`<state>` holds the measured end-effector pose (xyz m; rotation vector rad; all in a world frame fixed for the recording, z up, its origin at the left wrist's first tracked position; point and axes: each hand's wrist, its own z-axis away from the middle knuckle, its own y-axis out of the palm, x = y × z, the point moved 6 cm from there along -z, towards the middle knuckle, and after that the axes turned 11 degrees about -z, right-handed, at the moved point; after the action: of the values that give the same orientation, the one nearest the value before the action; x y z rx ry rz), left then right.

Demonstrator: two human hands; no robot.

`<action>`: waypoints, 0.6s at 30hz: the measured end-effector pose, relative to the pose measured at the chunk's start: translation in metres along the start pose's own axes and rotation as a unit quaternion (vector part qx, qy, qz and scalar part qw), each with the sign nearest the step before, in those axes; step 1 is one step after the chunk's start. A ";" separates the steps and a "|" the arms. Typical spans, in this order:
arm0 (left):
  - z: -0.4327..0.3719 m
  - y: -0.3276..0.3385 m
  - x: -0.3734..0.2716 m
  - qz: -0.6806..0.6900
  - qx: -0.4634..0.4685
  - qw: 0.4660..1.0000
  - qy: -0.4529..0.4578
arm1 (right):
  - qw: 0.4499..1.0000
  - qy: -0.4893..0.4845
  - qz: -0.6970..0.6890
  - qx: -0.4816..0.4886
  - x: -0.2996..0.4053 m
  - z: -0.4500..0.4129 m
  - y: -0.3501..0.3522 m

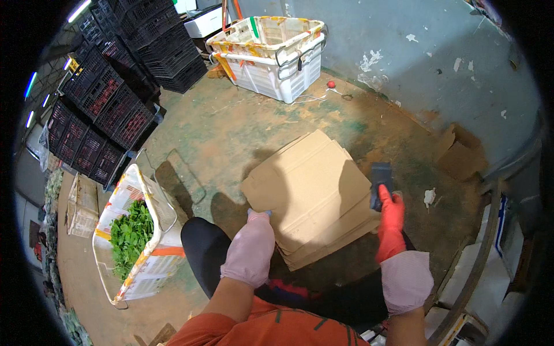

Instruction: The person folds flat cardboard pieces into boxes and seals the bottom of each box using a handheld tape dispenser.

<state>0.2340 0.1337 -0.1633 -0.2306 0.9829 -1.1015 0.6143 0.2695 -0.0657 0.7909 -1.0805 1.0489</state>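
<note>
A stack of flat brown cardboard sheets point(316, 194) lies tilted in front of my knees. At its near left edge is my left hand point(259, 213), mostly hidden by a pink sleeve cover; only its bluish fingertips show, and its grip is unclear. My right hand point(391, 212), in a red glove, holds a dark rectangular block-like object point(381, 173) upright beside the right edge of the cardboard. What exactly this object is cannot be made out.
On my left a white plastic basket point(166, 251) holds green leafy vegetables point(132, 238). Nested white crates point(277, 78) stand by the grey wall point(411, 56). Black crates point(99, 99) are stacked at far left. An open cardboard box point(461, 151) sits at right, near white boxes point(465, 272).
</note>
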 end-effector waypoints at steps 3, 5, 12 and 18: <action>0.012 -0.008 -0.015 0.055 0.016 0.998 -0.002 | 0.999 0.017 -0.044 -0.017 -0.033 -0.003 0.008; 0.019 -0.012 -0.038 0.092 0.022 0.995 0.022 | 0.996 0.030 -0.077 -0.015 -0.042 -0.003 0.005; 0.023 -0.086 -0.123 0.214 0.000 0.917 0.338 | 0.947 0.104 -0.304 -0.017 -0.035 0.029 0.015; 0.006 -0.097 -0.145 0.364 0.033 0.832 0.417 | 0.981 0.067 -0.181 0.008 -0.003 0.041 0.051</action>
<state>0.1617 0.2056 -0.0215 0.7134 1.6146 -0.4805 0.5536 0.2486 -0.0553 0.8787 -0.7773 0.7889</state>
